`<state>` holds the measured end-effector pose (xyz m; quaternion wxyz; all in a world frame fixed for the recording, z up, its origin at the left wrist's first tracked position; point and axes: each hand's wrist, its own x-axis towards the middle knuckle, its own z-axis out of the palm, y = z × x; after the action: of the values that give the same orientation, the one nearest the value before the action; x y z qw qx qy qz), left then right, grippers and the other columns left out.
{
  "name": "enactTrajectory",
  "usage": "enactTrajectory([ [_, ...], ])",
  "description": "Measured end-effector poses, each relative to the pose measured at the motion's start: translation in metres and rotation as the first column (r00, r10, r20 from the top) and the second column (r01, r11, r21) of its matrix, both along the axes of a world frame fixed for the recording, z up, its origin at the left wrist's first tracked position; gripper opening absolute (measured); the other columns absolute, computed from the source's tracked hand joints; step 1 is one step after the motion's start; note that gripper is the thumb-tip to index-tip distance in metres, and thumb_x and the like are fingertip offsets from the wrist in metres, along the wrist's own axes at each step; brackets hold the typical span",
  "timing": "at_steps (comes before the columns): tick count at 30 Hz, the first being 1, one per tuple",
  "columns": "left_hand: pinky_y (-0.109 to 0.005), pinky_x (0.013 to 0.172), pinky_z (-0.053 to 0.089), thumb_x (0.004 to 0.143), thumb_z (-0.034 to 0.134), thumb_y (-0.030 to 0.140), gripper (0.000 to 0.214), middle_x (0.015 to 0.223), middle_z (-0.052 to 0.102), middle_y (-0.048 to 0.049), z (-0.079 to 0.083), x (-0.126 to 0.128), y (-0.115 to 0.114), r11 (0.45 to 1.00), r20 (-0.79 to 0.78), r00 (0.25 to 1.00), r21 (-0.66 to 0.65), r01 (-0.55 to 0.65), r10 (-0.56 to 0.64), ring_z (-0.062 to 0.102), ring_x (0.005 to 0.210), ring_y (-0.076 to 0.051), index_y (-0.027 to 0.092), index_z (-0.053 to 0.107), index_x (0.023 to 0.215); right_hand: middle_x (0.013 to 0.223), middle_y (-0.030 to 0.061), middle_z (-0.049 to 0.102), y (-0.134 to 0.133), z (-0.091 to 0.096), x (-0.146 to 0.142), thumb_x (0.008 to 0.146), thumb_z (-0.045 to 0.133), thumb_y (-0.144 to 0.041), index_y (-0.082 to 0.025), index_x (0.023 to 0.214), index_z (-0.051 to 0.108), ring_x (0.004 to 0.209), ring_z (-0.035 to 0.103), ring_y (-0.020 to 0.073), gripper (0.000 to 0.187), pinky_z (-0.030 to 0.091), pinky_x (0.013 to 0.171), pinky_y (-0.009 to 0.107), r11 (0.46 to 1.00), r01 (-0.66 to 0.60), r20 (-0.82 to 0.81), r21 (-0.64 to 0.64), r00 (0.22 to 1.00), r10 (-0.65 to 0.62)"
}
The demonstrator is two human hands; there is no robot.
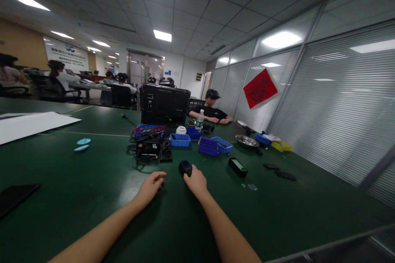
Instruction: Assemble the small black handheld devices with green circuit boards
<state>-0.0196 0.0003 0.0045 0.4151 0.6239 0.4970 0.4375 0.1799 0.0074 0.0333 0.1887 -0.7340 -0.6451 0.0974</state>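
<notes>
My right hand (195,181) reaches forward over the green table (92,172) and its fingers close round a small black device (185,167) with a dark screen. My left hand (151,187) rests on the table just left of it, fingers curled loosely down, with nothing visible in it. A second black device with a green face (237,167) lies to the right of my right hand.
Several blue trays (180,140), a black unit with tangled cables (148,148), a black case (165,104), a metal bowl (247,141) and a yellow tray (281,146) sit farther back. A person sits at the far end. White sheets (31,125) lie left; a dark tablet (15,197) lies near left.
</notes>
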Motion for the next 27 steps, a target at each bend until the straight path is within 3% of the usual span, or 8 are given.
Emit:
enactTrajectory([
  [5,-0.029,0.067,0.048,0.064,0.045,0.033,0.039,0.087,0.063,-0.0065,0.01,-0.011,0.0,0.994,-0.054,0.993,-0.025,-0.103,0.101,0.059,0.076,-0.018,0.013,0.059,0.096,0.099,0.0156,0.06,0.008,0.003,0.027,0.075,0.045,-0.043,-0.015,0.119,0.043,0.088,0.058,0.026,0.052,0.043,0.068,0.034,0.988,0.149,-0.001,-0.027,0.989,-0.149],
  [10,-0.03,0.067,0.046,0.065,0.045,0.033,0.038,0.072,0.063,-0.0036,0.016,-0.01,-0.005,0.996,-0.108,0.99,-0.01,-0.093,0.091,0.059,0.068,-0.018,0.013,0.059,0.095,0.105,0.0173,0.058,0.012,0.003,0.04,0.076,0.039,-0.055,-0.013,0.122,0.04,0.097,0.055,0.0271,0.063,0.043,0.073,0.035,0.987,0.155,-0.06,-0.036,0.986,-0.157],
  [17,-0.028,0.064,0.047,0.065,0.043,0.032,0.037,0.085,0.064,-0.006,0.007,-0.011,0.002,0.997,-0.118,0.99,-0.011,-0.08,0.078,0.06,0.078,-0.02,0.014,0.058,0.094,0.107,0.0171,0.057,0.014,-0.004,0.044,0.071,0.047,-0.055,-0.014,0.125,0.037,0.098,0.055,0.0274,0.068,0.042,0.074,0.036,0.988,0.146,-0.073,-0.051,0.986,-0.149],
  [27,-0.03,0.07,0.047,0.065,0.045,0.034,0.037,0.093,0.064,-0.0061,0.007,-0.01,0.0,0.999,-0.199,0.979,0.01,-0.053,0.054,0.06,0.084,-0.021,0.016,0.059,0.095,0.1,0.015,0.058,0.017,-0.004,0.054,0.073,0.048,-0.044,-0.015,0.118,0.04,0.089,0.058,0.0261,0.054,0.044,0.069,0.034,0.977,0.214,0.003,-0.029,0.977,-0.214],
])
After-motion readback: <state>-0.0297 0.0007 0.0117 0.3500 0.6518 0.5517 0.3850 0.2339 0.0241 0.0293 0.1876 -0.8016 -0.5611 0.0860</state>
